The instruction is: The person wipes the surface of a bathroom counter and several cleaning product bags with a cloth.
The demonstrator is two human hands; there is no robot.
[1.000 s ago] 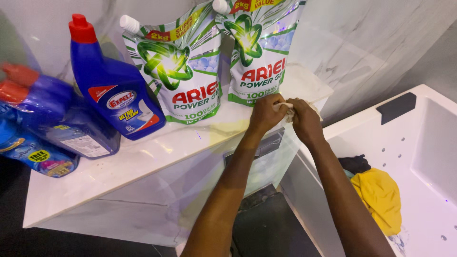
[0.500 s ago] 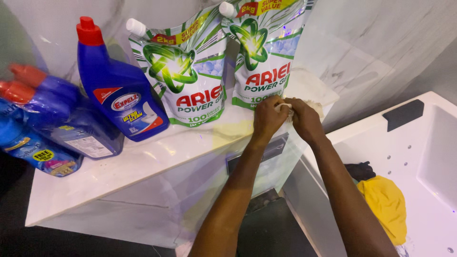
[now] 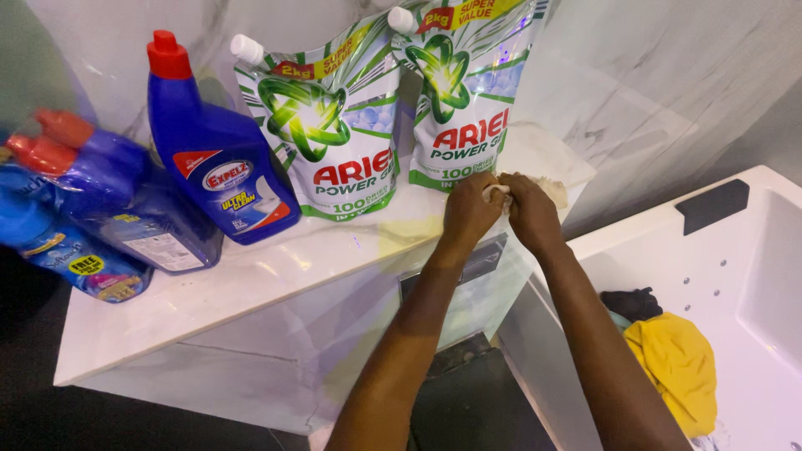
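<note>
Both hands meet at the far right end of the white marble shelf [image 3: 251, 284], just in front of the right detergent pouch [image 3: 459, 92]. The left hand [image 3: 468, 213] and the right hand [image 3: 531, 213] are each closed on a small pale cloth [image 3: 547, 188]: a bit of it shows white between the knuckles, and the rest spreads out beyond the right hand onto the shelf. The cloth lies touching the shelf top, near the foot of that pouch.

To handle the cloth well here, I judge the grip should stay firm but low, with the hands pressed close to the shelf so that the fabric does not drag against the pouch and tip it. The pouch stands upright and leans on the wall, so a sideways tug toward it looks risky. Working the cloth toward the near edge seems safer.

A second pouch [image 3: 326, 125] stands to the left, then a blue bottle [image 3: 217, 159] with a red cap, and more blue bottles [image 3: 75, 209] lie tilted at the far left. To the right, a white tub [image 3: 735, 276] holds a yellow garment [image 3: 677, 367] and something dark [image 3: 631, 302] beside it.
</note>
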